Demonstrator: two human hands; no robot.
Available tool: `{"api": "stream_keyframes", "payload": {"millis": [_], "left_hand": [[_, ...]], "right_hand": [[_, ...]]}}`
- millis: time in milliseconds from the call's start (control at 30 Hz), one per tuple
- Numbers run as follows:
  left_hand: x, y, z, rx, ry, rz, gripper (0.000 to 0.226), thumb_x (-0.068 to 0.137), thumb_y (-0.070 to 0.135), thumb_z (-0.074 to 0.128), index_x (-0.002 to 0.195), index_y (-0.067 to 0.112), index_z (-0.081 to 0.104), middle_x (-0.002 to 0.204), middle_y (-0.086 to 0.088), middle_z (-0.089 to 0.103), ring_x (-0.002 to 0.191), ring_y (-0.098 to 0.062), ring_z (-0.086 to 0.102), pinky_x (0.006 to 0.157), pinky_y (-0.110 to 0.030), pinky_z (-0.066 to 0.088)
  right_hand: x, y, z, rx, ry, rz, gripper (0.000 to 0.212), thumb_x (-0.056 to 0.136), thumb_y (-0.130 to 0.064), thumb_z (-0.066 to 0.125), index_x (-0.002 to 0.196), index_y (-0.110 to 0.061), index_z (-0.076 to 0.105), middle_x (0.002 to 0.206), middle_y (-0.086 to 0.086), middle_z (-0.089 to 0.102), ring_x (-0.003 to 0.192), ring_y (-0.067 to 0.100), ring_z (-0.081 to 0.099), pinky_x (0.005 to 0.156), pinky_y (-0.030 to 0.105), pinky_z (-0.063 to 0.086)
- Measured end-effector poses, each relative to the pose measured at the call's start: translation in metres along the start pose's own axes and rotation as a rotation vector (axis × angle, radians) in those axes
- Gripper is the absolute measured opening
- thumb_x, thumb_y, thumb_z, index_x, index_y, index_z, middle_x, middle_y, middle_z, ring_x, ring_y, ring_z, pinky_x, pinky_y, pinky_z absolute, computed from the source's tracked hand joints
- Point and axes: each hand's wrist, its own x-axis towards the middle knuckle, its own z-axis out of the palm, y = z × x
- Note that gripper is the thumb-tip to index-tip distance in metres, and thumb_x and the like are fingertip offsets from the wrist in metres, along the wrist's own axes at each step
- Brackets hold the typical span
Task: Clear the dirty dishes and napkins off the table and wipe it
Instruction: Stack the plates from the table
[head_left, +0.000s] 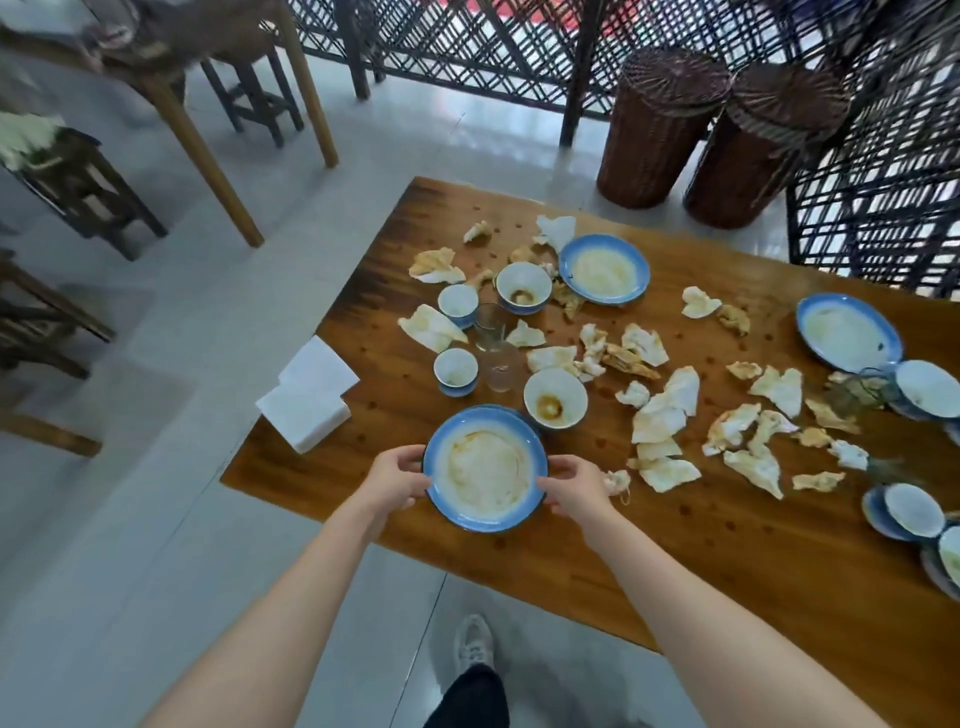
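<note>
- Left hand (397, 480) is gripping the left side of a blue-rimmed round ceramic plate (485, 470), with the fingers curling round the rim.
- Right hand (574, 491) is doing the same on the right side, so both hands are clamping that one plate from opposite sides.
- The plate is sitting over the near left part of the brown wooden table (727, 561), its white middle all smeared with brownish sauce. Honestly can't tell if it's resting on the wood or lifted a bit.
- Just past it to the right, a white round bowl (555, 399) is sitting with a brown puddle in the bottom.
- Further back, a near small white cup (456, 368) and a far small white cup (458, 303) are standing on the left, with two clear drinking glasses (501, 366) just beside them.
- Behind those, a second white bowl (523, 287) is sitting next to a far blue-rimmed plate (604, 267).
- Crumpled stained paper napkins (660, 415) are lying all over the middle, and one small wad (617, 480) is sitting right beside the right hand.
- Another blue-rimmed plate on the right (848, 332) is sitting far right, and stacked small dishes (914, 512) are running along the right edge.
- A stack of clean white napkins (311, 400) is hanging over the table's left edge.
- Two brown wicker baskets (660, 124) are standing on the floor beyond the far end.
</note>
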Motion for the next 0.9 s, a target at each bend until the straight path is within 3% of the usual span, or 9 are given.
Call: {"api": "stream_keyframes", "payload": {"millis": [267,433,567,733,900], "left_hand": [[0.035,0.007,-0.011,0.079,-0.063,-0.040,0.055,0.086,-0.001,0.065,0.135,0.016,0.048,0.130,-0.010,0.053,0.116,-0.025,0.054,0.093,-0.038,0.049],[0.044,0.008,-0.014,0.108,-0.109,-0.037,0.053,0.087,0.000,0.064,0.136,0.014,0.047,0.118,-0.006,0.054,0.106,-0.019,0.055,0.090,-0.035,0.050],[0.045,0.009,-0.017,0.149,-0.160,-0.033,0.056,0.088,0.005,0.065,0.139,0.014,0.045,0.122,-0.006,0.054,0.105,-0.017,0.054,0.092,-0.033,0.050],[0.043,0.006,-0.016,0.142,-0.182,-0.014,0.056,0.090,0.012,0.066,0.141,0.016,0.043,0.138,-0.008,0.049,0.125,-0.024,0.049,0.099,-0.036,0.046],[0.044,0.001,-0.014,0.099,-0.189,-0.011,0.058,0.091,0.015,0.065,0.142,0.019,0.038,0.142,-0.007,0.045,0.125,-0.023,0.048,0.101,-0.037,0.045]], "right_hand": [[0.014,-0.008,0.013,-0.003,0.085,0.083,0.041,0.086,-0.014,0.069,0.124,-0.012,0.055,0.093,0.000,0.060,0.080,0.014,0.061,0.054,0.021,0.047],[0.016,-0.009,0.015,0.017,0.136,0.122,0.040,0.086,-0.013,0.069,0.124,-0.012,0.055,0.098,0.002,0.059,0.080,0.015,0.059,0.059,0.024,0.047],[0.015,-0.011,0.019,0.009,0.180,0.136,0.042,0.085,-0.012,0.070,0.125,-0.011,0.055,0.113,0.007,0.059,0.097,0.023,0.060,0.063,0.026,0.048],[0.013,-0.009,0.020,-0.034,0.224,0.117,0.042,0.086,-0.011,0.069,0.126,-0.010,0.057,0.123,0.008,0.060,0.111,0.025,0.057,0.089,0.037,0.051],[0.012,-0.005,0.019,-0.055,0.223,0.090,0.045,0.086,-0.008,0.068,0.129,-0.008,0.055,0.124,0.010,0.060,0.111,0.025,0.057,0.093,0.038,0.052]]}}
